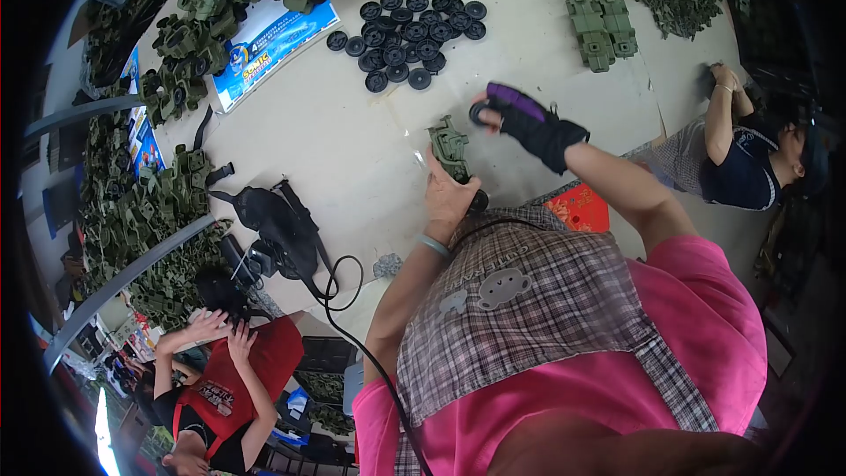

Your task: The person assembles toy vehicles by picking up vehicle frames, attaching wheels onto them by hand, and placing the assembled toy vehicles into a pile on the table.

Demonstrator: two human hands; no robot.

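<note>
Above the near edge of the tabletop (352, 150), left fingers (435, 173) clasp a green toy vehicle (450, 143), probably light, stiff, best gripped mid-body; right fingers (493, 121) pinch a black wheel (477, 114).

Desk (317, 137), one: broad, pale, near-white top, edges bowed by the lens; scattered specks, a thin dark line toward the right side, a small bright glint near the middle. Bars (92, 113), two: grey, smooth, one above the other along the left side, both slanting up to the right. Light (105, 436), one: long, narrow, intensely white, at the lower left. Floor (736, 242), part view: pale grey, beyond the desk at right. Container (352, 381), one: grey-blue, below the desk, partly hidden. Far left background: blurred, pale and dark patches, wall or window indistinguishable. Outer corners: black
</note>
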